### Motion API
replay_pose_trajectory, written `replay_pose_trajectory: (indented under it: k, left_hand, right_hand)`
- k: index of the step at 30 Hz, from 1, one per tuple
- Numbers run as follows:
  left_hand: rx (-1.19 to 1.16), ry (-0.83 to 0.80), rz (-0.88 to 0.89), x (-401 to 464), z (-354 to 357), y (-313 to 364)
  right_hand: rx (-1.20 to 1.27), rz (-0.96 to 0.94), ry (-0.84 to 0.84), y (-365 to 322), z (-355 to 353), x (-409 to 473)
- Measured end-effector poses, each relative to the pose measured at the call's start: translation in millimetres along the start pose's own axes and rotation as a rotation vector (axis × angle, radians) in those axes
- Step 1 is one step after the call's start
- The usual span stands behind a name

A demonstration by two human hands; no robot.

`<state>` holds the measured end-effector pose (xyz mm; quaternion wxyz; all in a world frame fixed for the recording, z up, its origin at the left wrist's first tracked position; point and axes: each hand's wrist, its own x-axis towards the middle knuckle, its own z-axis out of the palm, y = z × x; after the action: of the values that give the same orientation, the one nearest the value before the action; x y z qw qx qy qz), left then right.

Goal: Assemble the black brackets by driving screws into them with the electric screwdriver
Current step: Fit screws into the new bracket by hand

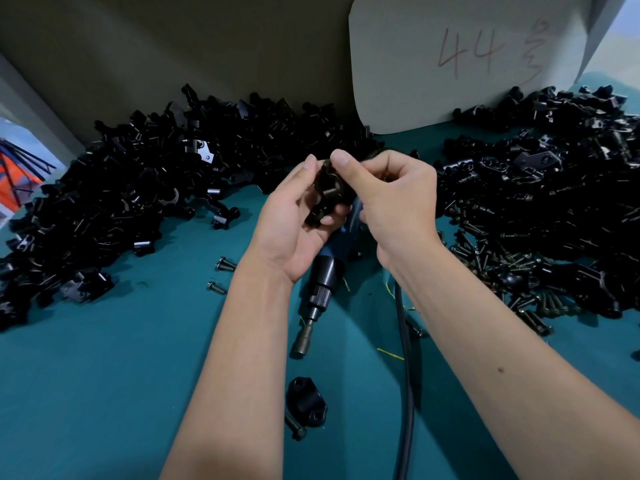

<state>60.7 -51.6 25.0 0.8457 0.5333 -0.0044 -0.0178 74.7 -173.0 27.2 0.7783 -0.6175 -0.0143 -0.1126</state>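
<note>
My left hand grips a black bracket above the middle of the teal table. My right hand pinches the bracket's top with thumb and forefinger; whether a screw is between them is hidden. The electric screwdriver lies on the table under both hands, its bit pointing toward me, its black cable running down to the near edge. A single black bracket with a bolt beside it lies in front.
A big heap of black brackets fills the left and back. Another heap of brackets and black screws covers the right. Two loose screws lie left of my wrist. A cardboard sheet marked 44 leans on the back wall.
</note>
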Motion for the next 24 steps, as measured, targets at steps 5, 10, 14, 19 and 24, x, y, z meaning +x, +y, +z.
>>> replay_pose_trajectory:
  k: [5, 10, 14, 19, 24]
  left_hand:
    - [0.025, -0.053, 0.051, -3, 5, 0]
    - [0.133, -0.055, 0.119, -3, 8, -2]
    - [0.254, -0.053, 0.165, 0, 10, -2]
    - [0.396, -0.034, 0.215, 2, 3, -1]
    - [0.479, -0.041, 0.262, 4, 3, -1]
  right_hand:
    - [-0.082, -0.113, -0.13, -6, -10, 9]
    - [-0.228, -0.203, -0.147, -5, -15, 12]
    - [-0.558, -0.429, -0.161, -5, -18, 14]
    - [-0.764, -0.473, -0.29, -3, -19, 14]
    - [-0.838, -0.471, -0.197, -2, -20, 16]
